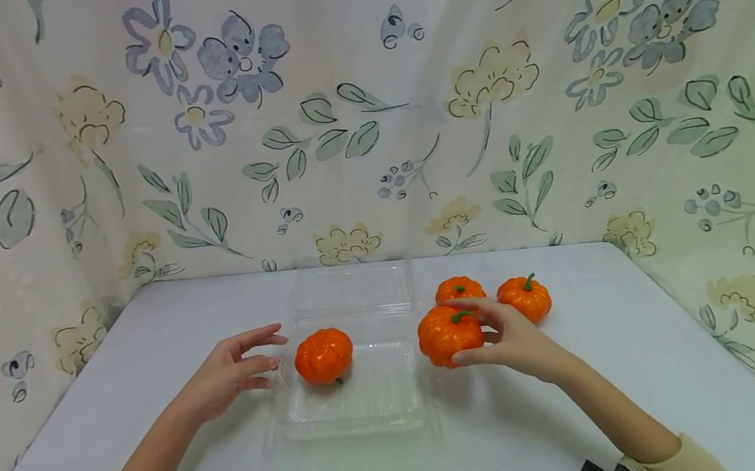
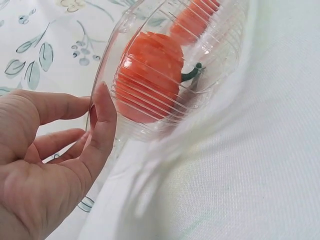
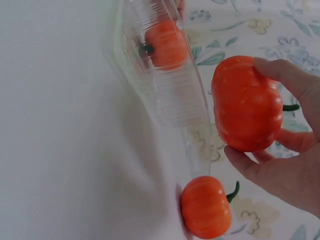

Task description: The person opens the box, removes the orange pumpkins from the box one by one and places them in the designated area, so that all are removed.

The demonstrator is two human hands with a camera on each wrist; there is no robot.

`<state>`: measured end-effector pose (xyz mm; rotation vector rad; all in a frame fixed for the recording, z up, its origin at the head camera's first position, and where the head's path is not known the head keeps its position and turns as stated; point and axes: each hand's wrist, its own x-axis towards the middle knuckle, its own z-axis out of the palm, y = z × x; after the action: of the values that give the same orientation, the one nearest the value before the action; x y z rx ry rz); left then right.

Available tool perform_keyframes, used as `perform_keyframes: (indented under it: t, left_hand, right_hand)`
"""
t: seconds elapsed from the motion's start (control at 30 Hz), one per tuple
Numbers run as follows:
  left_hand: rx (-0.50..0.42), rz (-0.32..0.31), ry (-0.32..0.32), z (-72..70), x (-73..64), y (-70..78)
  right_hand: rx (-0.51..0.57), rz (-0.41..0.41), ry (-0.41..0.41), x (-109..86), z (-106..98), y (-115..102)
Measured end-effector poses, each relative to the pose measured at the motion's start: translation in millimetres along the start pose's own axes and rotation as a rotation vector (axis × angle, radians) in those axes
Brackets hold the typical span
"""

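An unlidded clear plastic clamshell container (image 1: 390, 417) lies on the table, its lid (image 1: 355, 282) folded back to the far side. On the left inside it lies a small orange pumpkin (image 1: 324, 356), its green stem toward me. My left hand (image 1: 227, 371) is at the container's left side, fingers loosely bent. In the left wrist view its fingertips are right at the clear rim (image 2: 102, 65). My right hand (image 1: 516, 340) grips a second pumpkin (image 1: 447, 338) between thumb and fingers, by the container's right rim; its green stem points toward the palm in the right wrist view.
Two more orange pumpkins stand on the white table (image 1: 221, 463) behind my right hand: one (image 1: 457, 287) partly hidden by it, the other (image 1: 525, 299) farther right. A flower-patterned curtain (image 1: 343, 192) hangs along the back and sides.
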<state>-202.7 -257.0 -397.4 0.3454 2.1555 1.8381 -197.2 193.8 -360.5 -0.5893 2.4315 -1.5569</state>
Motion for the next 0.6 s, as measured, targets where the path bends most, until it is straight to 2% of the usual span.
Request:
perform_keyframes:
  t: [0.3, 0.6]
  left_hand:
    - [-0.004, 0.001, 0.011, -0.4, 0.1, -0.4]
    - [0.002, -0.024, 0.022, -0.2, 0.0, 0.4]
  right_hand:
    - [-0.031, 0.023, 0.043, -6.1, -8.7, 6.8]
    - [-0.061, 0.022, 0.056, -11.4, -15.2, 19.9]
